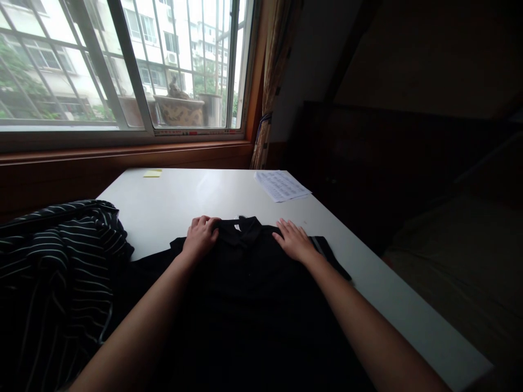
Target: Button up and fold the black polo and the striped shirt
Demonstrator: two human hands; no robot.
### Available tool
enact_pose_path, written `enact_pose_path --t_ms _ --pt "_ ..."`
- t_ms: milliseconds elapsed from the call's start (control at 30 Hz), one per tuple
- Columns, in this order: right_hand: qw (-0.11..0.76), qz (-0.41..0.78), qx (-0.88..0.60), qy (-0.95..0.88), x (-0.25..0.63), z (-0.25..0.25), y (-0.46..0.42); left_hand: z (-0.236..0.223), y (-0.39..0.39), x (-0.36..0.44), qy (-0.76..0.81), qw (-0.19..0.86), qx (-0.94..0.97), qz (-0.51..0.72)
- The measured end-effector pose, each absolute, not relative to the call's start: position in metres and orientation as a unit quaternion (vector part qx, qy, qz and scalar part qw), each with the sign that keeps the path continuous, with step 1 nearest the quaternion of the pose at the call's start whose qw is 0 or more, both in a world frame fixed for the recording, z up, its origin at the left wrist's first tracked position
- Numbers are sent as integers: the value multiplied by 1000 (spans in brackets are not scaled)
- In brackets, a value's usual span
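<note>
Black shirt (253, 305) on white table (204, 193)

Your left hand (201, 237) curls at one shoulder by the collar (250, 231); can't tell if gripping. Your right hand (293, 239) lies open, flat on the other. Room from collar to far edge; papers (281, 185) right, yellow pad (152, 173) left. Tabletop strip along right edge; striped garment (57, 261) crowds left.
</note>
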State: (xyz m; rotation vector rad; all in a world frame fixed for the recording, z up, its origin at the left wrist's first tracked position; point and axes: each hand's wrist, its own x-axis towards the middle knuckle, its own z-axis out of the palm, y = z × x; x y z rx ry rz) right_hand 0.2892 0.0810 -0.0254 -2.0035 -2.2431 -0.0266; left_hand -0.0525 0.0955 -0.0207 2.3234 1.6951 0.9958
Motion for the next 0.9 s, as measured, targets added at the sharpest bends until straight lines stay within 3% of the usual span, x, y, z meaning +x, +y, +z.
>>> enact_pose_path --t_ms 233,333,467,633,900 --pt "76 3 -651 -755 368 -35 70 -3 89 -44 489 2 796 356" --pt "69 8 -646 -760 376 -37 67 15 71 -26 313 -1 891 328" --pt "61 13 -644 -762 375 -37 69 25 42 -12 130 22 972 194" --pt "45 24 -647 -761 377 -35 72 12 29 -35 193 54 972 121" --pt "49 19 -642 -765 381 -33 79 9 29 -29 320 5 933 166"
